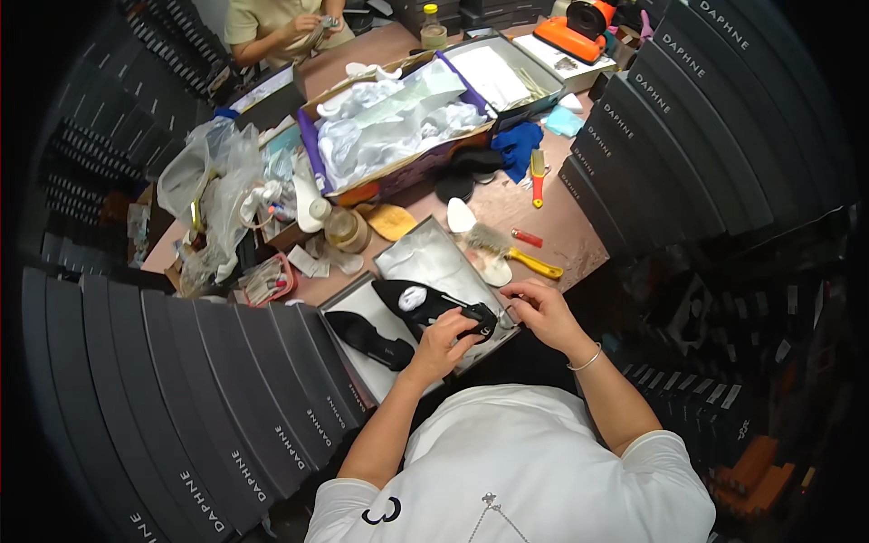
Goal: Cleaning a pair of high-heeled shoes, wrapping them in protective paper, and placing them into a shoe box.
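A black shoe [395, 295] with a white paper wad in it lies tilted over an open shoe box [482, 355]. My left hand [442, 344] grips the shoe's back end, thumb and fingers around it. Just right of the heel, my right hand [536, 312] has thumb and forefinger pinched together; what sits between them, perhaps a thin strap end, is too small to make out. A second black shoe [367, 340] rests in the left side of the box. White tissue paper [425, 256] lines the box's far part.
Stacks of dark shoe boxes rise at left [226, 380] and right [674, 145]. Beyond lie a yellow-handled brush [534, 263], a red lighter-like piece [527, 238], a glass jar [348, 231] and a purple-edged carton [312, 149] of tissue. Across the table, a person [281, 32] handles something.
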Available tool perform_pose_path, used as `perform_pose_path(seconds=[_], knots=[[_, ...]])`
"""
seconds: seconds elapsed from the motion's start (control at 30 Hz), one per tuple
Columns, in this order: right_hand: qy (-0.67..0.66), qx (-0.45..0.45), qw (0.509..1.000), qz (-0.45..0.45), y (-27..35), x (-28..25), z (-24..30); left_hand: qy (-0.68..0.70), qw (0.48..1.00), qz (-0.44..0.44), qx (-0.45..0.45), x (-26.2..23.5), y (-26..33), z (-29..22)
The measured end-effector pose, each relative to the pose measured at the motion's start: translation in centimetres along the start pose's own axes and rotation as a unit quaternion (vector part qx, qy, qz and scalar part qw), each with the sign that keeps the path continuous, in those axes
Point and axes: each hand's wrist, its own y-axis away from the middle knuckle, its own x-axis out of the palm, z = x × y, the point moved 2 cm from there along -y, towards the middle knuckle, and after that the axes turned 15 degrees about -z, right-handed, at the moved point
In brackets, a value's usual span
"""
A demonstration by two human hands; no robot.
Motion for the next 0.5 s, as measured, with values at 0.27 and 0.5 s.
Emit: perform_pose_path(seconds=[0.27,0.5], knots=[[0.217,-0.265,0.939,0.035,3.6,2.1,0.3,-0.015,0.999,0.033,0.007,-0.8,0.7,-1.7],[0.216,-0.216,0.947,0.103,1.5,-2.6,1.2,0.078,0.99,0.105,-0.055,-0.5,-1.7,-3.3]])
